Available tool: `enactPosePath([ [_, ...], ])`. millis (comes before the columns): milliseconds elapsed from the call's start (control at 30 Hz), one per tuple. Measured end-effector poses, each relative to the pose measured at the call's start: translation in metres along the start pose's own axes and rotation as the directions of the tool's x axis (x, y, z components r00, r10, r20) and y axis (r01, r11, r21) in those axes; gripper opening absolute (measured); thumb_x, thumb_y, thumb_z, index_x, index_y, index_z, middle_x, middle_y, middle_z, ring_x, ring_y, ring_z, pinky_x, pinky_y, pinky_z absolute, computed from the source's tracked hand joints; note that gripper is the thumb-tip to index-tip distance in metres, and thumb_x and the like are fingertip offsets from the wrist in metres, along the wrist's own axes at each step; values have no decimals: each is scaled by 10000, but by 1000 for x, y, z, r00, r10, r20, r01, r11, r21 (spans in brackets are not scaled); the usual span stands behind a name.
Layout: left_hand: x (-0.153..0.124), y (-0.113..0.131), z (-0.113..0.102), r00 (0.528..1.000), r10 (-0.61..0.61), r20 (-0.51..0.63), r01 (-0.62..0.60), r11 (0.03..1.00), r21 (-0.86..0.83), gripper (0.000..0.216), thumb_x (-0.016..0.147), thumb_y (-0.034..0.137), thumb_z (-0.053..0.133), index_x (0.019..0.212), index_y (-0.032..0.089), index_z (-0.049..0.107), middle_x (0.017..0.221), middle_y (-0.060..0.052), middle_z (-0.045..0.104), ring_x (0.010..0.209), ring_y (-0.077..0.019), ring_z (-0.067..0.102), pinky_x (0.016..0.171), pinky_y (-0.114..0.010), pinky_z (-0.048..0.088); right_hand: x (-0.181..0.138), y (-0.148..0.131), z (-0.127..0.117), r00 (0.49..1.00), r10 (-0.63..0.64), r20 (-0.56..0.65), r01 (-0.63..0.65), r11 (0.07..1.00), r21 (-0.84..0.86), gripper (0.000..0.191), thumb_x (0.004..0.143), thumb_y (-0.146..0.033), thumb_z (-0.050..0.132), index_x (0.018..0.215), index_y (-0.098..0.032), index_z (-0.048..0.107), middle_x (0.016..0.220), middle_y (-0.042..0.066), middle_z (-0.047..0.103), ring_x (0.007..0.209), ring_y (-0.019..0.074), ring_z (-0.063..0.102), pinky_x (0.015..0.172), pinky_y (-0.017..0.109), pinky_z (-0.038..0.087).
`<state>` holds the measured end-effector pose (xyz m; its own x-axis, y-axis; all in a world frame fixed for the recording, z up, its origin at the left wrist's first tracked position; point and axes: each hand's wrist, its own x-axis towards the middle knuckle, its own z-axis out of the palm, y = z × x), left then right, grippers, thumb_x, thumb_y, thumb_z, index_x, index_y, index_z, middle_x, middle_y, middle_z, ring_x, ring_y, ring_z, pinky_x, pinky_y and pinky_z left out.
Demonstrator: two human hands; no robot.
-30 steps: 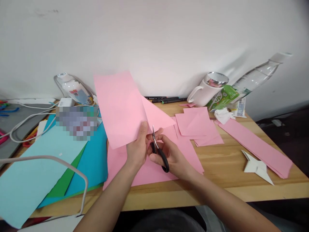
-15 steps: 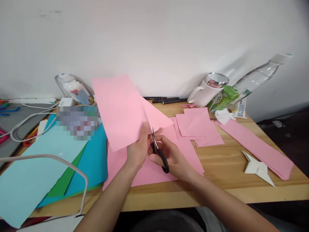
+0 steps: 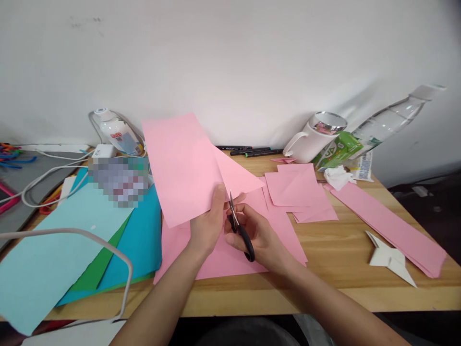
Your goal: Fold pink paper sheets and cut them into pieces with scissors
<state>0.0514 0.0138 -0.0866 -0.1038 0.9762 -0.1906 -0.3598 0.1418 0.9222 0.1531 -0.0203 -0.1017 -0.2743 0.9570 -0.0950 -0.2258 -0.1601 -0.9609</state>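
Note:
My left hand point(image 3: 208, 222) pinches the lower edge of a folded pink paper sheet point(image 3: 183, 163), holding it tilted up above the wooden desk point(image 3: 345, 240). Close on its right, my right hand point(image 3: 257, 235) grips black-handled scissors point(image 3: 239, 226), fingers through the loops. The blades point up at the sheet's bottom edge, right beside my left thumb. A triangular flap of the same sheet hangs out to the right. More pink paper point(image 3: 230, 254) lies flat under both hands.
Light blue, teal and green sheets point(image 3: 65, 245) lie left. Pink squares point(image 3: 298, 190) and long pink strips point(image 3: 389, 226) lie right, beside a white folded star point(image 3: 391, 257). A white mug point(image 3: 313, 137), green carton, plastic bottle, markers point(image 3: 248, 150) and cables point(image 3: 43, 175) line the wall.
Both hands and the pink sheet hold nearly the same pose. The camera view has shifted slightly, so the scene sits a little lower and to the right.

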Motion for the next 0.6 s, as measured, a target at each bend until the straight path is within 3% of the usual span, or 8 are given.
enactPosePath([
  [267, 0, 5, 3, 998, -35, -59, 39, 997, 59, 360, 686, 436, 690, 852, 127, 610, 705, -80, 727, 667, -257, 708, 614, -294, 562, 0, 1, 0, 1000, -7, -10, 7, 1000, -21, 459, 620, -367, 792, 904, -212, 466, 738, -21, 510, 677, 136, 484, 658, 289, 384],
  [600, -3, 15, 6, 990, -57, -132, 76, 988, 137, 259, 676, 411, 702, 655, 163, 631, 635, -57, 718, 755, -259, 708, 604, -258, 564, 0, 3, 0, 1000, -17, -13, 17, 999, -30, 443, 629, -350, 791, 892, -212, 462, 743, -20, 503, 685, 136, 482, 654, 282, 388],
])
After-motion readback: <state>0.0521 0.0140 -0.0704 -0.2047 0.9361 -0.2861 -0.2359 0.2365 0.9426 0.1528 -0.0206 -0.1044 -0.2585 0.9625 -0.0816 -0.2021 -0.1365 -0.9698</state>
